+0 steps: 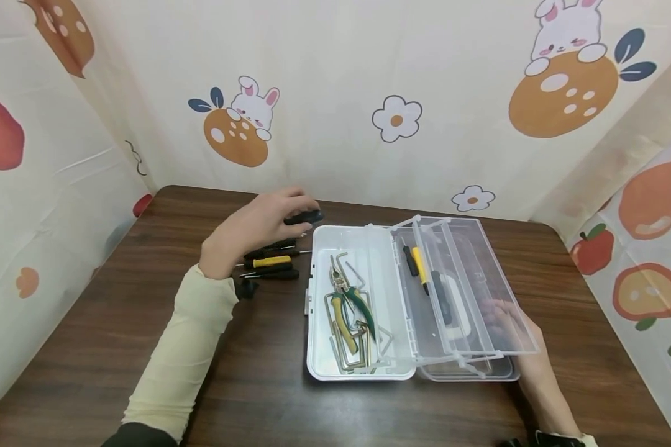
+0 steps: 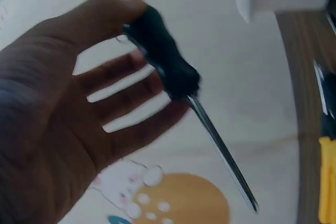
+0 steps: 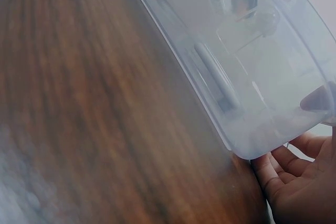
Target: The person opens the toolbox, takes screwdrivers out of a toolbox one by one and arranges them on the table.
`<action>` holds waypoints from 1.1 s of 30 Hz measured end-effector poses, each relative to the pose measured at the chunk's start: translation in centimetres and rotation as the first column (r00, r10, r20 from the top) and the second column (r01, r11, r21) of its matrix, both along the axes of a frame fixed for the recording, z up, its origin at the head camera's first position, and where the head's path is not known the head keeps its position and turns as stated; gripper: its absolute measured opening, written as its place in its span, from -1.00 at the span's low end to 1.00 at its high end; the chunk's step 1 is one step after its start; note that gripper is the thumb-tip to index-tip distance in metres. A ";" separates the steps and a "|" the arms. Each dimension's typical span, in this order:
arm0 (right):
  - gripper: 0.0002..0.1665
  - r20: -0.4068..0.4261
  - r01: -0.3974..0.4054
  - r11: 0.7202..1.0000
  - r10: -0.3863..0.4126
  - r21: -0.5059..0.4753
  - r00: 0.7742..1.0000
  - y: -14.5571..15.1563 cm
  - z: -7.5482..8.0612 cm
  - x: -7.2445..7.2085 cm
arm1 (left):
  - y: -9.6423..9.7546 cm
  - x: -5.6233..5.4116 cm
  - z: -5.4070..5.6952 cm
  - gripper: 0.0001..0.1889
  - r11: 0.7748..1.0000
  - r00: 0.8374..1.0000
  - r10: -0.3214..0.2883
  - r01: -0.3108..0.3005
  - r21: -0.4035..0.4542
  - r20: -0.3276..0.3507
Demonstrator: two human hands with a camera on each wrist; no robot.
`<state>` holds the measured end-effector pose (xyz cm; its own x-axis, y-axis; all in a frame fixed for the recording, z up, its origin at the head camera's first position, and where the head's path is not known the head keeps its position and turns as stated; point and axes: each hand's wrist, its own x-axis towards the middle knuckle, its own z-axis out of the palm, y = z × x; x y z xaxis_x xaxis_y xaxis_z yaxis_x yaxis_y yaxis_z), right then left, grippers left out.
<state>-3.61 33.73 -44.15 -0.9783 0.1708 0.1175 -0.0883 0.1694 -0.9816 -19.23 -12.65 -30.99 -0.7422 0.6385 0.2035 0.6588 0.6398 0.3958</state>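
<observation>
Holding a dark-handled screwdriver (image 2: 163, 51) in the left hand (image 1: 257, 220), near the far left corner of the white box (image 1: 341, 237). Thumb over the butt, fingertips along the far side of the handle, palm off it: a half-curled pinch, not a fist. Presumably held by the handle to leave the metal shaft (image 2: 223, 153) free and pointing outward. Apparently up off the desk (image 1: 268, 347), inferred from the curtain (image 2: 184, 198) behind it in the left wrist view.

Right hand (image 3: 299, 179) curled round the rounded corner of the clear plastic section (image 1: 494, 267), fingers on the outside, thumb visible past the rim. Likely steadying it against hinging or sliding. Can't tell upper clear layer from lower in that grip; too much see-through plastic.

On the desk just left of the white box: more screwdrivers (image 1: 272, 261), mostly black, one yellow-and-black, lying roughly side by side. Probably grouped there for easy reach with the left hand.

Inside the white box: pliers (image 1: 343, 326) on top of L-shaped hex keys (image 1: 362, 344). Mixed angles, so probably put in loose; contained by the walls. Through the clear plastic: a yellow-and-black driver (image 1: 419, 264) beside a smaller dark driver (image 1: 410, 261).
</observation>
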 end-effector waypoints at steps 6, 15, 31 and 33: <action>-0.75 -0.023 -0.009 1.000 0.008 -0.007 1.000 0.0 0.0 0.1 | -1.1 -1.9 -1.9 -0.62 0.984 0.979 0.134 -0.113 -0.135 0.155; -0.70 -0.011 -0.013 0.999 0.014 0.032 1.000 0.0 0.1 0.1 | -2.0 -3.7 -5.1 -0.62 0.955 0.946 0.191 -0.118 -0.271 0.262; -0.70 -0.014 -0.014 1.000 0.015 0.015 1.000 0.0 0.0 0.1 | -1.2 -3.3 -5.5 -0.72 0.922 0.912 0.265 -0.144 -0.360 0.313; -0.68 -0.005 -0.014 1.000 0.014 0.028 1.000 -0.1 0.1 0.1 | -1.0 -3.2 -5.4 -0.72 0.923 0.926 0.248 -0.138 -0.359 0.283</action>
